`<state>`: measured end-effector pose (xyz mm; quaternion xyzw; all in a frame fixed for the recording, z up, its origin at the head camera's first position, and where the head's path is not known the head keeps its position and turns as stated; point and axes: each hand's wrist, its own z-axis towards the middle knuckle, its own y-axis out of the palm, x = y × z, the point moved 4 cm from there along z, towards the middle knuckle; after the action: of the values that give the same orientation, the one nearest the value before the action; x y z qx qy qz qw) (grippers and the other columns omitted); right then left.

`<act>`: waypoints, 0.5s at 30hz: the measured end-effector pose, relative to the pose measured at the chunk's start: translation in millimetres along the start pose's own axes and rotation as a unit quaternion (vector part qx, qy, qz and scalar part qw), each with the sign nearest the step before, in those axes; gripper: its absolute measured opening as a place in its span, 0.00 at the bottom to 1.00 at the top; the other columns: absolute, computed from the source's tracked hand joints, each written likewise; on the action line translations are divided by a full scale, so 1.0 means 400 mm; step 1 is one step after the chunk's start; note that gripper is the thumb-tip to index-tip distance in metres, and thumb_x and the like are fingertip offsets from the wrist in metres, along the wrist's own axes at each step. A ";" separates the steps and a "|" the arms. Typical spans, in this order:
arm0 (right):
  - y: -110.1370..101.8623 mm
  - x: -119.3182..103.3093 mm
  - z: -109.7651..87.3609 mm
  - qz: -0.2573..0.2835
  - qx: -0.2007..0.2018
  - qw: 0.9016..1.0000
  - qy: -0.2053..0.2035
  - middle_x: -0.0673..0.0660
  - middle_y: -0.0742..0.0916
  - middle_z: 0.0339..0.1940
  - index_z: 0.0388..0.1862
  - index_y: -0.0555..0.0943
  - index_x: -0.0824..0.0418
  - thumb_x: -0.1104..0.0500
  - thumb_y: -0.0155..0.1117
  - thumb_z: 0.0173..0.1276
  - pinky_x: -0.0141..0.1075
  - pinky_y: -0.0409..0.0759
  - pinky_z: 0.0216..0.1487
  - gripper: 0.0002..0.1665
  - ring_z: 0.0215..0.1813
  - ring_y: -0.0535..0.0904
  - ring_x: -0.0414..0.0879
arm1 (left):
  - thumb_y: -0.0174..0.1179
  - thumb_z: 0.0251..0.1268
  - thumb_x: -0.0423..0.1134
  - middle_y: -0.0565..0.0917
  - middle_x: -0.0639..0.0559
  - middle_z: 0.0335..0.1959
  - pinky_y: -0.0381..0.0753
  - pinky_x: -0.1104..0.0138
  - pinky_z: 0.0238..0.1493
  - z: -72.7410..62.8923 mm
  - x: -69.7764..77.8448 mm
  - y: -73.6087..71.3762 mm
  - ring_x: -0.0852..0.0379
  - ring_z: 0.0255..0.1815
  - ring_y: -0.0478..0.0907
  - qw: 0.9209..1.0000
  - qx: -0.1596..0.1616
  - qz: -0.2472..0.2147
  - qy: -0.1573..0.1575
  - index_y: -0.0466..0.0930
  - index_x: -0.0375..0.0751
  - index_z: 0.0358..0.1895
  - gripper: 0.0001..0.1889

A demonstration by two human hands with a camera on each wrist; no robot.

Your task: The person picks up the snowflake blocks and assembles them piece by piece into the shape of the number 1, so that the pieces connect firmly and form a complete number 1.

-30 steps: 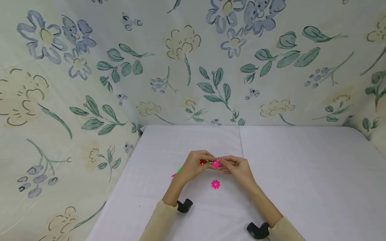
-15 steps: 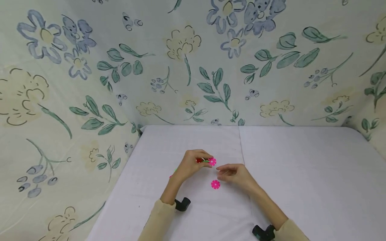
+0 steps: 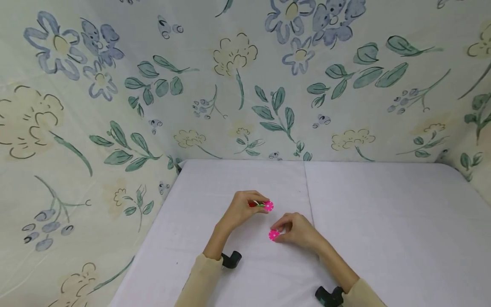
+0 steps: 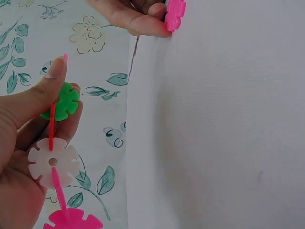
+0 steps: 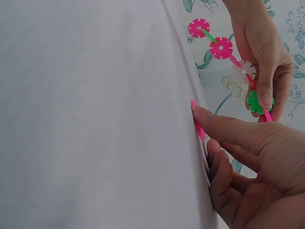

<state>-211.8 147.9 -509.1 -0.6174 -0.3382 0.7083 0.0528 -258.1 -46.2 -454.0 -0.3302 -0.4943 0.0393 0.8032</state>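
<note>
My left hand [image 3: 243, 209] holds a chain of interlocking plastic snowflake discs up off the table. In the left wrist view its thumb and fingers pinch a green disc [image 4: 68, 101]; a red disc [image 4: 51, 126], a white disc [image 4: 40, 164] and pink discs are slotted together below. The right wrist view shows a pink disc [image 5: 198, 28] at the chain's far end. My right hand [image 3: 300, 232] is down at the table, its thumb and fingertips pinching a loose pink snowflake disc [image 3: 273, 235] by the edge. Part of that disc is hidden by the fingers.
A white cloth covers the table [image 3: 383, 221], with a seam [image 3: 307, 183] running down it. Flower-patterned fabric [image 3: 238, 119] hangs behind and at the sides. Black wrist devices [image 3: 232, 259] sit at both wrists.
My right hand has let go of the chain, moved down toward me and taken hold of the loose pink disc. The left hand has shifted slightly left, still holding the chain.
</note>
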 end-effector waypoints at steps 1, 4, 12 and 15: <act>0.000 0.000 0.000 -0.002 -0.001 1.000 0.000 0.53 0.87 0.34 0.41 0.92 0.57 0.61 0.84 0.54 0.29 0.74 0.31 0.14 0.31 0.75 0.40 | 0.78 0.54 0.33 0.92 0.51 0.43 0.82 0.74 0.41 0.001 0.000 0.000 0.58 0.42 0.85 1.000 0.000 0.000 -0.001 0.92 0.39 0.47 0.16; -0.001 -0.003 -0.003 -0.004 -0.005 1.000 -0.002 0.53 0.87 0.34 0.40 0.91 0.57 0.61 0.84 0.54 0.29 0.74 0.31 0.13 0.30 0.75 0.40 | 0.78 0.54 0.33 0.92 0.51 0.43 0.81 0.74 0.40 0.002 0.000 0.000 0.57 0.42 0.84 1.000 0.000 -0.003 -0.004 0.92 0.39 0.47 0.15; -0.008 -0.013 -0.008 0.005 -0.025 0.998 -0.049 0.53 0.86 0.33 0.40 0.85 0.55 0.65 0.78 0.61 0.29 0.80 0.38 0.12 0.35 0.79 0.39 | 0.78 0.54 0.32 0.92 0.50 0.42 0.82 0.73 0.39 0.002 0.001 0.002 0.57 0.41 0.84 1.000 -0.009 -0.019 -0.001 0.92 0.39 0.46 0.15; -0.020 -0.010 -0.007 0.012 -0.005 0.999 -0.049 0.52 0.87 0.33 0.42 0.87 0.55 0.67 0.75 0.64 0.29 0.82 0.39 0.10 0.36 0.81 0.39 | 0.78 0.55 0.34 0.92 0.51 0.42 0.83 0.73 0.41 0.000 0.002 0.002 0.60 0.42 0.84 1.000 -0.017 -0.019 -0.003 0.92 0.40 0.46 0.14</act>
<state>-211.2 153.1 -501.4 -0.5864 -0.3370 0.7362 0.0246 -257.6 -45.1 -453.9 -0.3340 -0.5037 0.0163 0.7965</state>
